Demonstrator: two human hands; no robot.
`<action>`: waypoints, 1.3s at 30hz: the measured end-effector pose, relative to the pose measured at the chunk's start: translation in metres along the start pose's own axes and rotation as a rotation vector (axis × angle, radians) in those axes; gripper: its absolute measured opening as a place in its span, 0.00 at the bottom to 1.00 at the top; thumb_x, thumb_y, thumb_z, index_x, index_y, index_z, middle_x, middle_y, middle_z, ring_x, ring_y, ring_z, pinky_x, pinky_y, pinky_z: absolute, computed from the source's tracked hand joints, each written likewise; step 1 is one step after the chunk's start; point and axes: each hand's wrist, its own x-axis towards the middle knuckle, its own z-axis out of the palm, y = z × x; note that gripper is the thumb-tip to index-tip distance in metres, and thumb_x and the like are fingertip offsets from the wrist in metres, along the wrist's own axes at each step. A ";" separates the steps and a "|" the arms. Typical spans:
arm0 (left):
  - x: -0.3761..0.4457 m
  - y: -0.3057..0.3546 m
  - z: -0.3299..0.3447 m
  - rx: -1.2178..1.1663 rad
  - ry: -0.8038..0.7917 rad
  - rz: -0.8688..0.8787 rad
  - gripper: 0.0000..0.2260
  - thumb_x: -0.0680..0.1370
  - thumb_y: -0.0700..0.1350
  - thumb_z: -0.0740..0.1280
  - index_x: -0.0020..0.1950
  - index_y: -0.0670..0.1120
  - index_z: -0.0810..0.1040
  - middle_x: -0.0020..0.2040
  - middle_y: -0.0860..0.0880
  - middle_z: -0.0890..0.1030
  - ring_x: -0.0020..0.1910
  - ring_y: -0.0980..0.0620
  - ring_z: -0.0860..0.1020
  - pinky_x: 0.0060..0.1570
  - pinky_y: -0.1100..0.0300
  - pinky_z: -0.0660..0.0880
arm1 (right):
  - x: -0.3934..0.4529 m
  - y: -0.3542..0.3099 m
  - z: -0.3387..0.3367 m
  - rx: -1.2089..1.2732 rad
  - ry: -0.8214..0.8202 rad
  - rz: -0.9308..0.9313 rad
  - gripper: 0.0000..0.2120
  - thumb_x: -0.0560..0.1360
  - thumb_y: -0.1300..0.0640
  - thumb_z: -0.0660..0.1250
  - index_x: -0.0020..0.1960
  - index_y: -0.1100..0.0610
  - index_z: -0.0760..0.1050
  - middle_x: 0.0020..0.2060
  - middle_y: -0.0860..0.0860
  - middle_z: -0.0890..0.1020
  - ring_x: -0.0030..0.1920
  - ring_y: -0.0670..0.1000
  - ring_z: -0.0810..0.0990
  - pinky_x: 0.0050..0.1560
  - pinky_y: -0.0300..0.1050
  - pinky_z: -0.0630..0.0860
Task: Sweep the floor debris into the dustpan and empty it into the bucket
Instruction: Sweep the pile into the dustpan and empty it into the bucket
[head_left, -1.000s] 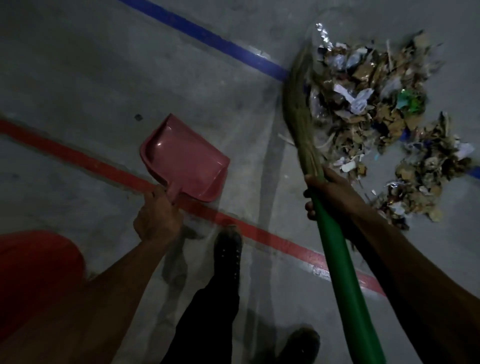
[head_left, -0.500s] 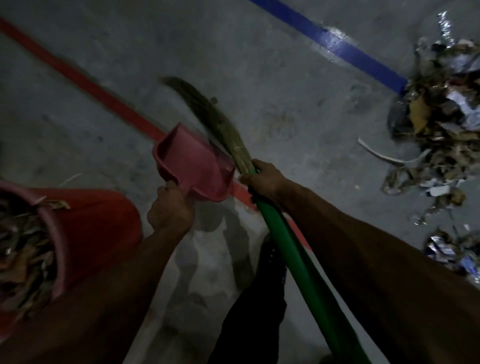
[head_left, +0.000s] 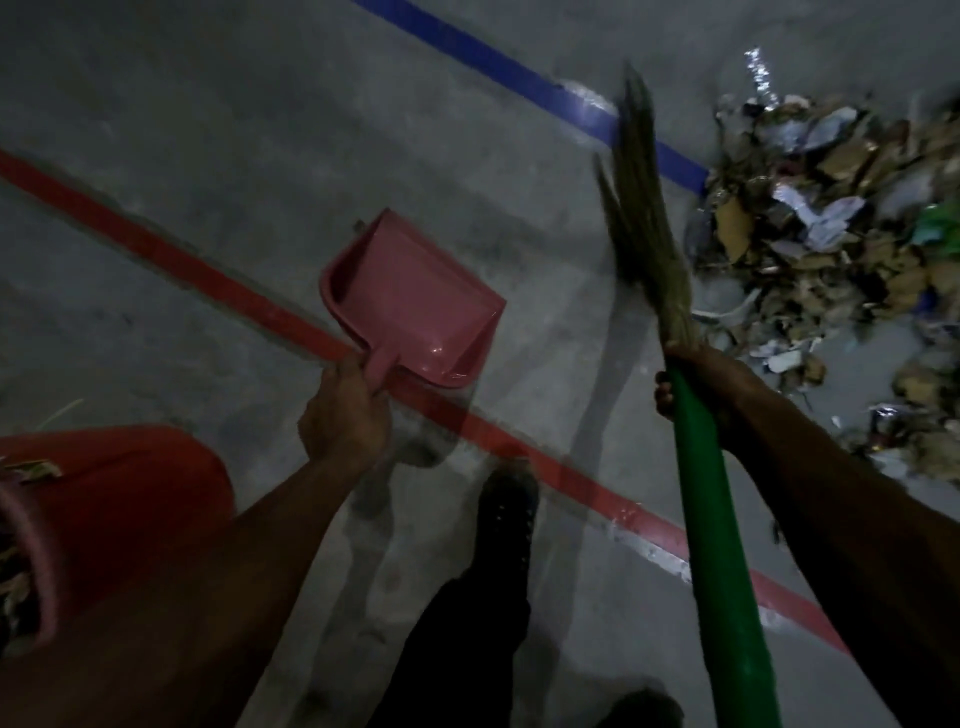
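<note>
A left hand (head_left: 345, 413), fingers curled round the handle, holds a pink dustpan (head_left: 415, 301); the right hand (head_left: 698, 382) grips a green-handled broom (head_left: 649, 218) beside heaped debris (head_left: 831, 218).

I see a pink dustpan (head_left: 415, 306) above a dull grey concrete floor (head_left: 218, 135) crossed by one red stripe (head_left: 208, 283) and one blue stripe (head_left: 498, 67). The broom (head_left: 644, 208) has a bright green handle and straw-tan bristles. The bucket (head_left: 119, 499) is red. The debris pile (head_left: 826, 223) mixes brown, white, silver and green.
</note>
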 end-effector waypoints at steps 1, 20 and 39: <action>-0.002 0.009 0.001 -0.019 -0.003 0.039 0.14 0.78 0.45 0.65 0.62 0.43 0.70 0.59 0.40 0.74 0.54 0.37 0.76 0.49 0.49 0.70 | -0.007 0.001 -0.013 -0.014 0.028 -0.024 0.02 0.80 0.59 0.60 0.49 0.56 0.68 0.34 0.57 0.69 0.27 0.52 0.68 0.22 0.39 0.71; -0.109 0.160 0.070 0.117 -0.100 0.531 0.15 0.77 0.45 0.67 0.61 0.42 0.71 0.57 0.38 0.74 0.52 0.34 0.75 0.48 0.46 0.71 | -0.140 0.104 -0.193 0.582 0.265 -0.279 0.11 0.79 0.59 0.63 0.61 0.55 0.73 0.34 0.57 0.73 0.25 0.52 0.71 0.25 0.42 0.71; -0.116 0.163 0.118 0.315 -0.111 0.654 0.17 0.75 0.47 0.68 0.60 0.44 0.70 0.56 0.37 0.75 0.53 0.33 0.76 0.49 0.43 0.74 | -0.008 0.153 -0.210 -0.033 0.477 -0.203 0.29 0.70 0.58 0.67 0.70 0.53 0.67 0.47 0.59 0.79 0.40 0.61 0.82 0.40 0.60 0.82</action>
